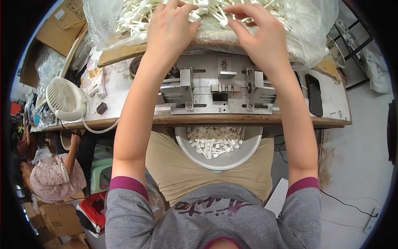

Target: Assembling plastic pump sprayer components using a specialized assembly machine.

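Observation:
Both hands reach over a pile of small white plastic scoops [134, 18] heaped in a clear plastic bag [311, 29] at the far side of the table. My left hand [171, 31] is at the pile's near edge, fingers spread, thumb apart beside a scoop's round cup. To its right, my right hand [265, 37] has its thumb and fingers apart, close to another scoop [224, 23]. Neither hand plainly grips a piece; some fingertips are cut off by the top edge. Between my forearms sits a metal jig [203, 108] with clamp-like blocks at both sides.
A perforated basket [248, 155] on my lap holds more white scoops. On the table stand a white fan [65, 99] at left and a black phone [314, 95] at right. Cardboard [120, 56] lies under the bag. A person [58, 178] sits at far left near boxes.

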A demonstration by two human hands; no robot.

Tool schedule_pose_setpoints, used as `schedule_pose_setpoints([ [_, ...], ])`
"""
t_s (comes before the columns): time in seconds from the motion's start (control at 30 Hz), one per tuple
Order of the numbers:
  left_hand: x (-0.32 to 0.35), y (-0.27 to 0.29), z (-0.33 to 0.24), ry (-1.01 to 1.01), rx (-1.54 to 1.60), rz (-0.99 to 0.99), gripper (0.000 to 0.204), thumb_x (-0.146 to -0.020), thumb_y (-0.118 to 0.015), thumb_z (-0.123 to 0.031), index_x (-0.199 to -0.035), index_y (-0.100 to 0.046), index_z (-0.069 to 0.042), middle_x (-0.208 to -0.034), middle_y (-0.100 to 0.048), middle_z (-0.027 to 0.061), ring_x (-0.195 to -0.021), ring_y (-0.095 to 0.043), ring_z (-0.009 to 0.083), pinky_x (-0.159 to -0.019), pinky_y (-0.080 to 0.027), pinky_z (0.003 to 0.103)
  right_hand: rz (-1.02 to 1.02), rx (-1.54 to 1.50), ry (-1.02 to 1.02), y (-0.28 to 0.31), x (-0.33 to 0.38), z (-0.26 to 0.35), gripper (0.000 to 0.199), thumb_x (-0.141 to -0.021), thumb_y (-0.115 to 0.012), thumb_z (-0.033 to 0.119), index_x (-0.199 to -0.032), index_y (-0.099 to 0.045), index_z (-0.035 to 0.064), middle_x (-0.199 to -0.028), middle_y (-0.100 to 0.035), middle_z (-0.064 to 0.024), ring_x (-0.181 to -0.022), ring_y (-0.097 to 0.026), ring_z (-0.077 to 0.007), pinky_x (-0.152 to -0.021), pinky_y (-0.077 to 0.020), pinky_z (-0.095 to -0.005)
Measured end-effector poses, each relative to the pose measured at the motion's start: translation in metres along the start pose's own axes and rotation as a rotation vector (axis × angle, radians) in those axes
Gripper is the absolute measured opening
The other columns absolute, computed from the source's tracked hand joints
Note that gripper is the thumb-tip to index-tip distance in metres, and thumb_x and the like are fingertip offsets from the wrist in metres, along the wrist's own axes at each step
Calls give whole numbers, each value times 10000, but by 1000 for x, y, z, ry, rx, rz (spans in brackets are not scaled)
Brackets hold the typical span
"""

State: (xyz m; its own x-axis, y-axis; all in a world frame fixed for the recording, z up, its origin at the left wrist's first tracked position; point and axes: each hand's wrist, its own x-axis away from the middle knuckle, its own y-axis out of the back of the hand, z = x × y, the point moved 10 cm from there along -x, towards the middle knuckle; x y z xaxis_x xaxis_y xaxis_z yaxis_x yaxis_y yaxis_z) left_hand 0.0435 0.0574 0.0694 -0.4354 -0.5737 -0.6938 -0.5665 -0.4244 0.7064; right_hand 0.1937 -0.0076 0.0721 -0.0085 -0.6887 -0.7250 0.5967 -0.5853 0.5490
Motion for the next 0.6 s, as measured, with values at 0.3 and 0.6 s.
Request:
schedule_pose_setpoints([
  [0.3,-13,-2,10,30,228,83,163,-823,-752,-108,-946,-744,-2,-885,-688,164,-858,-688,315,-786,-538,403,206,-256,-212,-19,-14,-51,246,-880,-767,200,-1068,-759,42,-901,-724,-24,-843,-685,-115,-771,-553,-287],
  [0.6,58,45,-56,-125,286,2,364,-806,-821,-96,-1164,-772,-143,-1266,-698,100,-1048,-720,223,-831,-617,310,91,-597,-450,10,34,-40,253,-871,-788,120,-1054,-702,-33,-932,-698,-52,-764,-641,-94,-686,-499,-231],
])
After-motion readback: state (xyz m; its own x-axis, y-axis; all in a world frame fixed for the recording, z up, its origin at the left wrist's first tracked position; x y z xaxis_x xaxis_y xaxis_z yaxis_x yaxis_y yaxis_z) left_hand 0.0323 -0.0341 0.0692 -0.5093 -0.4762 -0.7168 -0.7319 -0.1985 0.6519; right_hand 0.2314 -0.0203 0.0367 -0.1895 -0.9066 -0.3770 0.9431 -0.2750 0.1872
